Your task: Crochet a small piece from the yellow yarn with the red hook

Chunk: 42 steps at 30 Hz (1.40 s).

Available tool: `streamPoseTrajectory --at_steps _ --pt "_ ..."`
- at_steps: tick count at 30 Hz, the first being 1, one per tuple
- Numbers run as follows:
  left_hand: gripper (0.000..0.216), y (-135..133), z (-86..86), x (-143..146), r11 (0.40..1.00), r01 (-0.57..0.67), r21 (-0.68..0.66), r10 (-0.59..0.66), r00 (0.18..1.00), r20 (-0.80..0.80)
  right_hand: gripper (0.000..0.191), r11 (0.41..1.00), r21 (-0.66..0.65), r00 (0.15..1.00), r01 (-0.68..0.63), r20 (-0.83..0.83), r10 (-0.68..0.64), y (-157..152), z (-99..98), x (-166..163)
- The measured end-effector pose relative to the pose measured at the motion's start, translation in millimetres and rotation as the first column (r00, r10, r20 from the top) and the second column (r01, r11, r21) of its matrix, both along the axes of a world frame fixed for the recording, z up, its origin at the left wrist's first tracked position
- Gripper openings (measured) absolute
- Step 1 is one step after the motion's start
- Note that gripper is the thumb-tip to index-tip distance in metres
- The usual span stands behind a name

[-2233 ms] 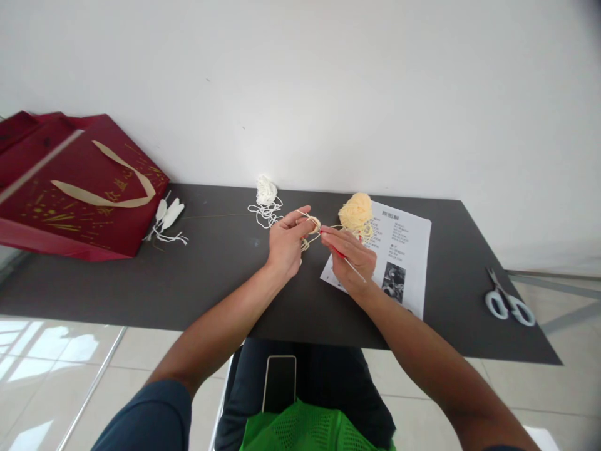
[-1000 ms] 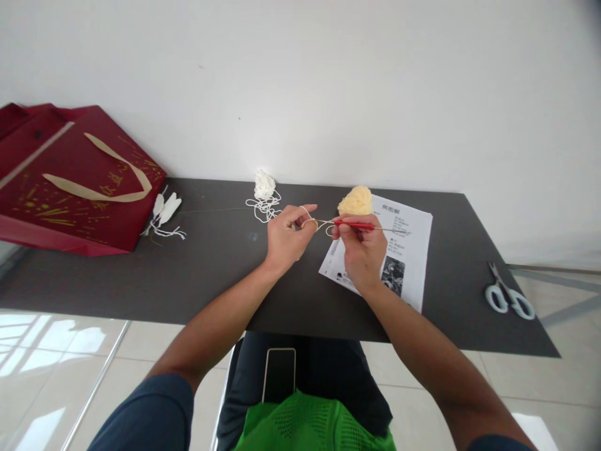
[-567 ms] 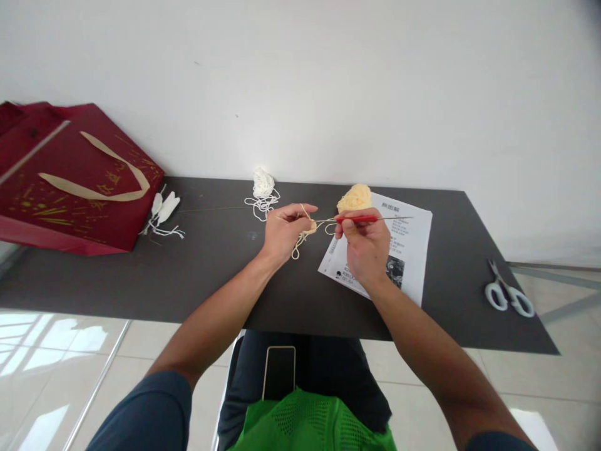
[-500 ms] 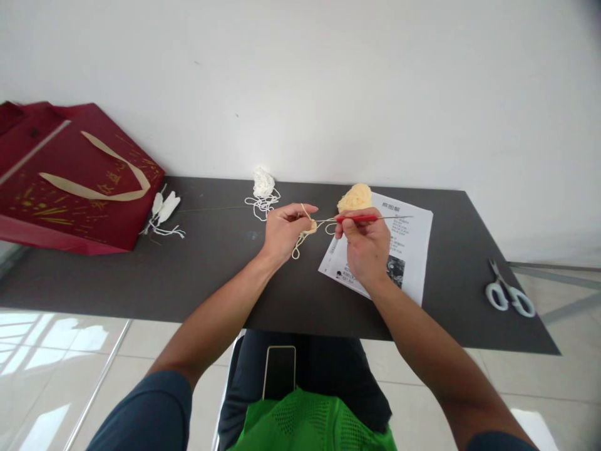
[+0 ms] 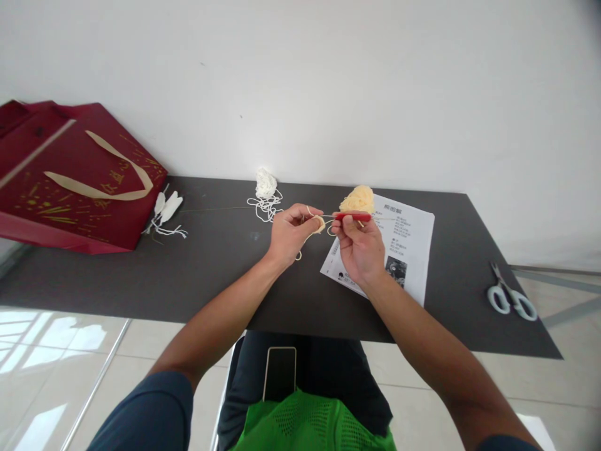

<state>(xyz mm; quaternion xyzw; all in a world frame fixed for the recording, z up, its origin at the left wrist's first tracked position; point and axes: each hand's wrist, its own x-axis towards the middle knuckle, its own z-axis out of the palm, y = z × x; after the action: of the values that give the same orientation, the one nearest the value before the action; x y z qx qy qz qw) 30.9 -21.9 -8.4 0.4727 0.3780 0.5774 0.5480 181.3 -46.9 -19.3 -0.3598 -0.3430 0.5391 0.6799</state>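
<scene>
Over the middle of the dark table, my left hand [image 5: 293, 233] pinches a small piece of pale yellow crochet work [image 5: 320, 224], with yarn running over the fingers and a loose loop hanging below. My right hand [image 5: 361, 247] is closed round the red handle of a crochet hook [image 5: 353, 216]. The hook's thin metal shaft points left to the crochet work, and its tip is too small to make out. Behind my right hand lies a ball of yellow yarn [image 5: 358, 199], beside the printed sheet [image 5: 413, 244] that is partly under my wrist.
A dark red gift bag [image 5: 70, 181] lies at the left, with small white crocheted pieces [image 5: 169, 207] beside it. White yarn [image 5: 266, 183] sits near the wall. Scissors [image 5: 509, 294] rest near the table's [image 5: 197, 269] right end. A phone [image 5: 280, 373] is on my lap.
Both hands remain close together, with my left hand slightly further right and the gap between them narrower. My right hand has turned a little, and the red handle sits more level.
</scene>
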Motion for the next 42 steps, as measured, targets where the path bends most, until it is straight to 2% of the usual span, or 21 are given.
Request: streamPoseTrajectory --at_steps 4,10,14,20,24,28,32,34,37,40,42 --pt "0.012 0.7 0.2 -1.0 0.996 -0.034 0.078 0.032 0.999 0.032 0.014 0.999 -0.031 1.000 0.006 -0.010 -0.007 -0.2 -0.1 -1.0" --pt "0.035 1.1 0.1 -2.4 0.999 -0.027 0.024 0.028 0.998 -0.058 0.017 1.000 -0.010 1.000 0.002 -0.007 -0.002 -3.5 3.5 -5.5" --pt "0.035 0.1 2.0 -2.3 0.999 -0.030 0.022 0.032 0.994 -0.109 0.020 0.999 -0.043 0.996 0.014 -0.083 -0.018 -8.4 12.3 -11.7" --pt "0.030 -0.1 3.9 0.0 0.999 -0.028 -0.042 0.030 0.999 0.045 0.022 0.999 -0.041 0.996 0.033 -0.087 -0.037 -9.7 16.3 -13.0" --pt "0.028 0.1 3.7 1.1 0.997 -0.026 -0.067 0.033 0.995 0.098 0.018 0.997 0.010 0.997 0.072 -0.014 -0.072 -9.0 12.6 -12.3" --pt "0.032 -1.4 4.6 2.3 0.995 0.012 -0.096 0.000 0.993 0.122 0.012 0.985 0.127 0.979 0.120 0.151 -0.139 -11.1 7.6 -12.9" --pt "0.036 -1.7 5.7 3.9 0.981 0.067 -0.179 -0.024 0.972 0.232 0.013 0.945 0.274 0.889 0.178 0.366 -0.274 -16.0 3.0 -13.3" --pt "0.039 -1.2 6.3 4.6 0.969 0.090 -0.229 -0.015 0.951 0.309 0.019 0.885 0.429 0.806 0.183 0.450 -0.385 -17.7 0.4 -12.2" --pt "0.043 -0.5 7.5 5.4 0.953 0.126 -0.274 -0.002 0.911 0.411 0.032 0.792 0.604 0.687 0.086 0.540 -0.487 -18.1 -3.4 -8.4" --pt "0.043 -0.3 8.9 5.7 0.949 0.142 -0.283 0.004 0.889 0.459 0.040 0.762 0.647 0.609 0.013 0.600 -0.519 -17.4 -5.5 -4.4" --pt "0.040 -0.3 9.9 5.7 0.946 0.150 -0.286 0.003 0.882 0.471 0.042 0.752 0.659 0.591 -0.003 0.608 -0.531 -16.8 -6.0 -2.9"
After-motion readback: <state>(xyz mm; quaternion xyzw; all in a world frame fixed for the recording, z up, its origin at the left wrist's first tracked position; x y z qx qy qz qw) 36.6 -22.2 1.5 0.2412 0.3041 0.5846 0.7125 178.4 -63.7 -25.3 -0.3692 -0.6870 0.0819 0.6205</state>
